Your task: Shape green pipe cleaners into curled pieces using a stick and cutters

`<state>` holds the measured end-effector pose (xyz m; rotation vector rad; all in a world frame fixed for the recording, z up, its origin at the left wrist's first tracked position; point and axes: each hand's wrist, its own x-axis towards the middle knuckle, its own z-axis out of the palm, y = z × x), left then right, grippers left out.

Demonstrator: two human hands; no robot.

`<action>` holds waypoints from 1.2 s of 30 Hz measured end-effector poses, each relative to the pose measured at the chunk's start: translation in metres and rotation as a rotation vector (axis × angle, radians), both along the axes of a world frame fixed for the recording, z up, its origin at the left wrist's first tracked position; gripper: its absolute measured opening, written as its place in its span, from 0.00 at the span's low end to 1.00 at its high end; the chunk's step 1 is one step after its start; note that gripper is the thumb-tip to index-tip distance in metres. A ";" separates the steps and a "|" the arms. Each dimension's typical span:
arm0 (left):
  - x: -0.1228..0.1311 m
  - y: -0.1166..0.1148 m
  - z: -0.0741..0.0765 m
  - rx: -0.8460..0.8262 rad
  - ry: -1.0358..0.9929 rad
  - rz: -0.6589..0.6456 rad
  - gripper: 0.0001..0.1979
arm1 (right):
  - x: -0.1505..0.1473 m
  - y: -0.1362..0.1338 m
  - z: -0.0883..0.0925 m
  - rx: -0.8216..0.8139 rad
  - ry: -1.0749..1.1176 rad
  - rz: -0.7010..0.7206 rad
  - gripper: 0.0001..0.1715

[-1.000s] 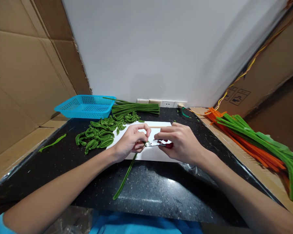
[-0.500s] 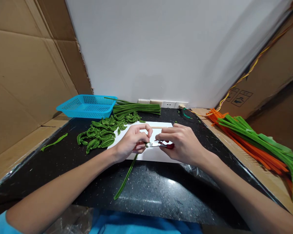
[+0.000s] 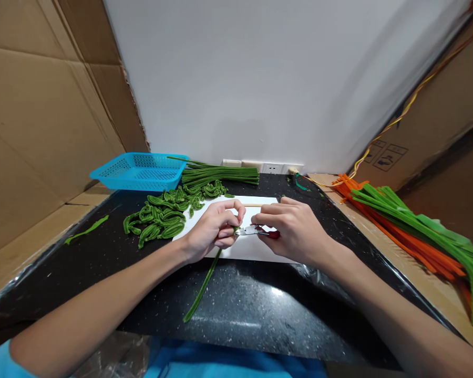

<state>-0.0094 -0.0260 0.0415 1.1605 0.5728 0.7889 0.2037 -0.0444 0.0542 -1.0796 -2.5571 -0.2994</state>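
Observation:
My left hand (image 3: 217,224) is closed on a green pipe cleaner (image 3: 203,290), whose long tail hangs down over the front edge of the white sheet. Its upper end is mostly hidden by my fingers. In my right hand (image 3: 294,226) are small pliers (image 3: 247,230) with red grips, and their metal jaws meet the pipe cleaner at my left fingertips. A thin tan stick (image 3: 250,205) shows between the two hands; I cannot tell whether it is held or lies on the white sheet (image 3: 260,251). Beside my left hand is a pile of bent green pipe cleaner pieces (image 3: 163,218).
A blue basket (image 3: 140,182) stands at the back left, next to a bundle of straight green pipe cleaners (image 3: 224,175). Orange pipe cleaners (image 3: 410,236) and lighter green ones (image 3: 429,226) lie at the right. A leaf-shaped green scrap (image 3: 87,230) is on the black countertop (image 3: 244,310). Cardboard walls flank it.
The pliers have turned slightly in my right hand, their jaws still at my left fingertips. My left fingers have curled in a little; the rest looks the same.

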 end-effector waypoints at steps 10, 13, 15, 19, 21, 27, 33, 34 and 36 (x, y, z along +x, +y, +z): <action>0.000 0.000 0.000 -0.035 -0.022 -0.038 0.04 | 0.000 -0.001 0.000 0.000 0.022 0.008 0.09; 0.000 -0.001 0.000 -0.060 -0.053 -0.050 0.04 | 0.000 -0.001 0.001 -0.014 0.025 0.003 0.08; 0.000 -0.001 0.000 -0.071 -0.068 -0.057 0.04 | 0.000 -0.001 0.002 -0.015 0.028 0.000 0.08; 0.000 0.000 -0.001 -0.087 -0.087 -0.059 0.05 | -0.001 -0.001 0.003 0.007 0.019 0.004 0.07; -0.001 0.000 -0.001 -0.095 -0.092 -0.060 0.05 | 0.000 -0.001 0.003 0.033 0.006 0.006 0.06; -0.002 0.000 -0.001 -0.115 -0.093 -0.064 0.05 | 0.000 0.000 0.001 0.105 0.003 0.026 0.06; -0.001 -0.001 0.002 -0.095 -0.120 -0.034 0.04 | 0.000 0.001 -0.001 0.136 0.069 0.070 0.06; -0.002 -0.001 0.003 -0.083 -0.124 -0.022 0.04 | 0.000 0.001 -0.001 0.136 0.082 0.071 0.05; -0.002 -0.001 0.004 -0.059 -0.123 -0.007 0.05 | 0.000 0.001 -0.002 0.139 0.107 0.059 0.05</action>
